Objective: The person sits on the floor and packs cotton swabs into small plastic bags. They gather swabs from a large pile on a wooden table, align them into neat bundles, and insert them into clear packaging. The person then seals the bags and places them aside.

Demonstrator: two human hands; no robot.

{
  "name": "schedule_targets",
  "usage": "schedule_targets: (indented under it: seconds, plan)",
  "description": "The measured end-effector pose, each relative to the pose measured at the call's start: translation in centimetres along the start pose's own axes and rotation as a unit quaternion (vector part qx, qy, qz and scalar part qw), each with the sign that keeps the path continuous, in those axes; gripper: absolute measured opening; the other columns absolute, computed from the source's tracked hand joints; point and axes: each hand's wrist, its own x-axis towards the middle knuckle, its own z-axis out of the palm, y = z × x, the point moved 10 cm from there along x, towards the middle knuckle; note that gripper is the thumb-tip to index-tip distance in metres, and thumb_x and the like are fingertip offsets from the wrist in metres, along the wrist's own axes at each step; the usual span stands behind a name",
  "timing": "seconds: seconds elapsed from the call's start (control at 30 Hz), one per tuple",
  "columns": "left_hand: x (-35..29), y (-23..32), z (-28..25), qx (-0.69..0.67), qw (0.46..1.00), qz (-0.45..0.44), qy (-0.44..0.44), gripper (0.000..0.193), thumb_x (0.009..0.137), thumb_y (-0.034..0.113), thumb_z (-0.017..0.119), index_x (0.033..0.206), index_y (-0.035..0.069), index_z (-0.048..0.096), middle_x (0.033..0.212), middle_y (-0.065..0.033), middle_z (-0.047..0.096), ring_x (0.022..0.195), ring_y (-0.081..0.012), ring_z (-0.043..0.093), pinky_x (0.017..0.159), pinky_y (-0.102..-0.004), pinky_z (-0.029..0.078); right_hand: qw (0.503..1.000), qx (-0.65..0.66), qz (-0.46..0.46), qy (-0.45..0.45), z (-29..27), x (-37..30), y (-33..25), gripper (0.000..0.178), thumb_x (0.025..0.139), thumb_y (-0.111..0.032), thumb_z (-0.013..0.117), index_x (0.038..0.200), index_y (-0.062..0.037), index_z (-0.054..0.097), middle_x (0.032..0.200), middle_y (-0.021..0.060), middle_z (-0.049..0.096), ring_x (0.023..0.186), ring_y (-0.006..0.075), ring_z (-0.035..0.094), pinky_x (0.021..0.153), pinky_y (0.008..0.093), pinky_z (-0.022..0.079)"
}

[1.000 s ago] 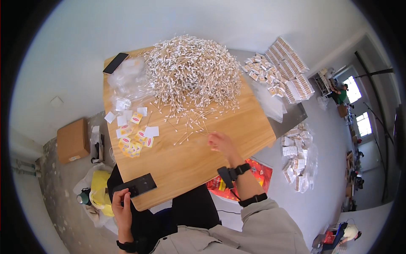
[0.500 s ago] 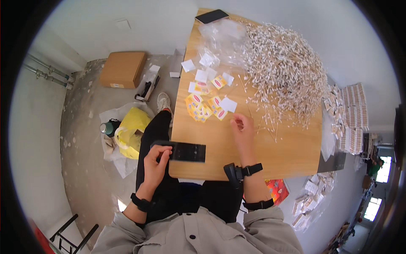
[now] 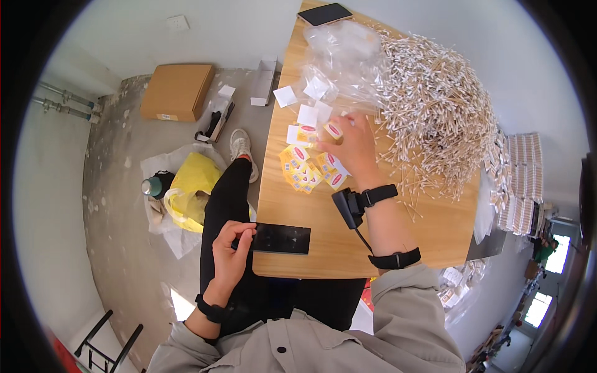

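Note:
My left hand (image 3: 230, 255) is closed at the left end of a glossy black rectangular slab (image 3: 283, 239), which lies by the table's near left corner. The fingertips are pinched together; what they hold, if anything, is hidden. Over the scattered yellow-and-white cards (image 3: 297, 165), my right hand (image 3: 353, 146) reaches out with thumb and fingers apart. Between them a small yellow-and-white card (image 3: 334, 129) shows, partly covered by the fingers. Plain white squares (image 3: 285, 96) lie just beyond. A big heap of cotton swabs (image 3: 435, 105) sits to the right of this hand.
Clear plastic bags (image 3: 342, 53) and a phone (image 3: 324, 13) lie at the wooden table's (image 3: 398, 248) far end. Stacked swab packs (image 3: 525, 165) stand past its right edge. On the floor to the left are a cardboard box (image 3: 176, 92), a yellow bag (image 3: 196, 183) and a bottle (image 3: 151, 186).
My right hand has moved forward and left from the table's middle onto the cards, and its fingers have spread. My left hand stays by the black slab. The view has shifted slightly.

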Motion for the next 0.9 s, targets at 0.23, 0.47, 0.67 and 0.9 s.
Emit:
schedule_targets:
  seconds: [0.23, 0.47, 0.67, 0.9]
  plan:
    - [0.5, 1.4, 1.5, -0.012, 0.999, 0.024, -0.020, 0.012, 0.092, -0.001, 0.059, 0.100, -0.002, 0.067, 0.088, -0.0073, 0.063, 0.081, -0.0130, 0.061, 0.072, -0.0232, 0.047, 0.991, 0.116, 0.070, 0.009, -0.4, -2.1, 3.5, 0.018, 0.080, -0.015, 0.074, 0.095, -0.0046, 0.071, 0.096, 0.0108, 0.064, 0.088, 0.0282, 0.063, 0.080, 0.0362, 0.050]
    - [1.2, 3.0, 6.6, -0.059, 0.990, 0.003, -0.125, 0.017, 0.096, 0.008, 0.059, 0.107, -0.002, 0.065, 0.092, -0.0067, 0.065, 0.084, -0.0118, 0.061, 0.078, -0.0244, 0.048, 0.871, 0.337, 0.289, 0.209, -6.7, -9.3, 4.3, 0.011, 0.087, -0.011, 0.069, 0.095, -0.0033, 0.070, 0.094, 0.0107, 0.064, 0.084, 0.0239, 0.062, 0.075, 0.0316, 0.049]
    - [-0.1, 2.6, 11.3, -0.231, 0.944, -0.130, -0.197, 0.034, 0.103, 0.022, 0.048, 0.129, 0.001, 0.056, 0.124, -0.0127, 0.063, 0.108, -0.0175, 0.062, 0.090, -0.0303, 0.048, 0.974, 0.168, 0.062, 0.137, -7.9, -12.8, -6.8, 0.012, 0.086, -0.008, 0.069, 0.097, -0.0037, 0.069, 0.095, 0.0102, 0.063, 0.085, 0.0236, 0.062, 0.075, 0.0308, 0.050]
    - [-0.8, 0.5, 10.2, -0.180, 0.955, -0.153, -0.180, 0.030, 0.101, 0.017, 0.054, 0.124, 0.000, 0.058, 0.107, -0.0076, 0.066, 0.095, -0.0124, 0.060, 0.088, -0.0272, 0.048, 0.979, 0.063, 0.064, 0.186, -7.0, -9.6, -1.7, 0.012, 0.084, -0.007, 0.070, 0.096, -0.0053, 0.070, 0.086, 0.0090, 0.061, 0.081, 0.0275, 0.062, 0.071, 0.0371, 0.049]
